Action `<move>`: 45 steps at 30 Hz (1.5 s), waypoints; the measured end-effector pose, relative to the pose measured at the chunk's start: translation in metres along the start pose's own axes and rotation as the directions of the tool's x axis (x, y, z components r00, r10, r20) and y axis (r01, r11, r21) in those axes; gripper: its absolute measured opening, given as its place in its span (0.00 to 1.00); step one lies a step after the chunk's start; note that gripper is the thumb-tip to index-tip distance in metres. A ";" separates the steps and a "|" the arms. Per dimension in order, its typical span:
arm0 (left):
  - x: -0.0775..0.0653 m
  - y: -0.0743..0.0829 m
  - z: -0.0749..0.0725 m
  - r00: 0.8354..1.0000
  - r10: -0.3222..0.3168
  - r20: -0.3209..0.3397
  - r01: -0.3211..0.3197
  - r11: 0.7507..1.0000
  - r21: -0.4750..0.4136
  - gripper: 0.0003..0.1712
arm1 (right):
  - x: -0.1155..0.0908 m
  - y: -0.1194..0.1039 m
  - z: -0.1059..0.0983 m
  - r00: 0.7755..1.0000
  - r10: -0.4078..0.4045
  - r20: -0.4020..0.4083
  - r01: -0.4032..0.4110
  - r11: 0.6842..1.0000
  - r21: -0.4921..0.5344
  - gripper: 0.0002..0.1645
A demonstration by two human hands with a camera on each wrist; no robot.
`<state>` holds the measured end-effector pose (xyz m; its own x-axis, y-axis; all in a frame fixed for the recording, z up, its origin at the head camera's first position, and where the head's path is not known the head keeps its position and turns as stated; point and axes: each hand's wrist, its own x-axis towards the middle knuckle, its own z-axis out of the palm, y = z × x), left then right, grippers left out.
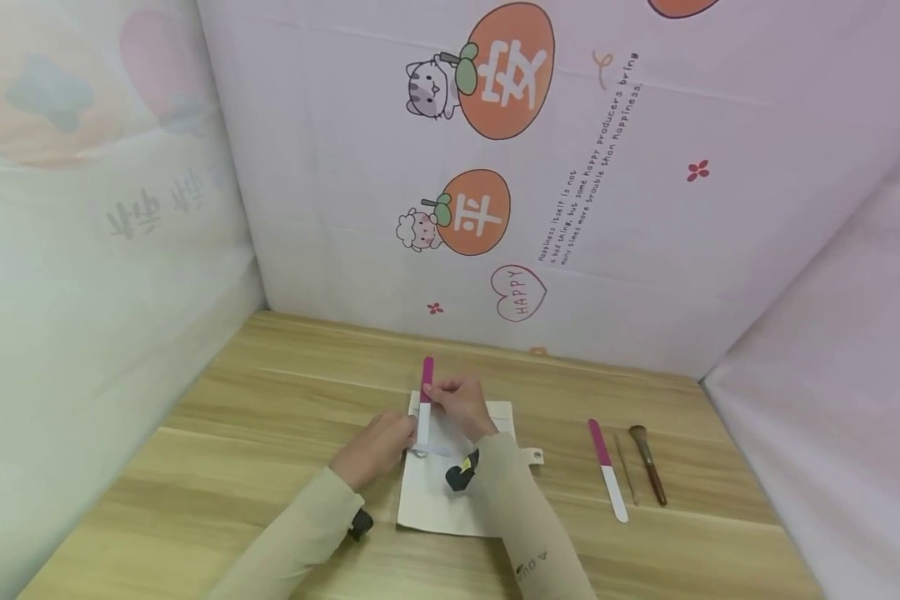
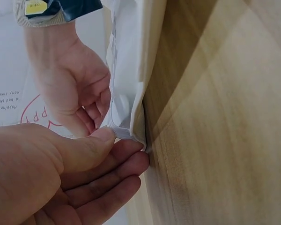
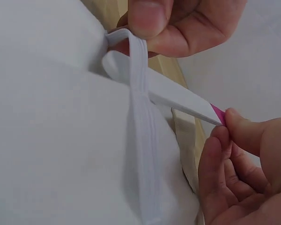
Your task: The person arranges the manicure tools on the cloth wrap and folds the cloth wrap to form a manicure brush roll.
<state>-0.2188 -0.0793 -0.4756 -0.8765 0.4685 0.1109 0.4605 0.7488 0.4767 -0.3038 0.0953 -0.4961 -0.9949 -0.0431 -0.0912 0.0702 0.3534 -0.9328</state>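
A white fabric case (image 1: pixel 435 508) lies spread on the wooden table in the head view. My left hand (image 1: pixel 378 446) is at its left edge, thumb and fingers pinching a white elastic band (image 3: pixel 139 93) and lifting it off the fabric. From above, my right hand (image 1: pixel 461 404) pinches a pink-and-white nail file (image 1: pixel 425 421) by its pink half. In the right wrist view the file's rounded white end passes behind the elastic band, close to the left thumb (image 3: pixel 150 16). The left wrist view shows the band (image 2: pixel 122 133) stretched at the left fingertips.
To the right lie a second pink-and-white nail file (image 1: pixel 606 471), a thin stick-like tool (image 1: pixel 626 471) and a brush (image 1: pixel 648 462) with a brown handle. A strap with a snap (image 1: pixel 534 456) sticks out from the case's right side. Printed cloth walls (image 1: pixel 345 208) enclose the table.
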 end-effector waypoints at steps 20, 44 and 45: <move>0.002 -0.002 0.000 1.000 -0.009 0.005 0.009 1.000 0.020 0.16 | -0.020 -0.012 -0.021 0.935 0.160 0.317 -0.083 0.966 -0.243 0.07; 0.000 0.006 -0.004 0.999 -0.039 0.019 0.040 0.998 -0.044 0.12 | -0.017 -0.017 -0.017 0.966 0.141 0.215 -0.067 0.946 -0.319 0.08; 0.000 0.006 -0.003 0.999 -0.038 0.017 0.039 0.998 -0.040 0.13 | -0.017 -0.018 -0.015 0.971 0.131 0.202 -0.064 0.950 -0.306 0.07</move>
<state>-0.2165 -0.0768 -0.4701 -0.8908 0.4477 0.0774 0.4203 0.7472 0.5148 -0.2894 0.1040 -0.4726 -0.9417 -0.1849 -0.2810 0.1083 0.6243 -0.7737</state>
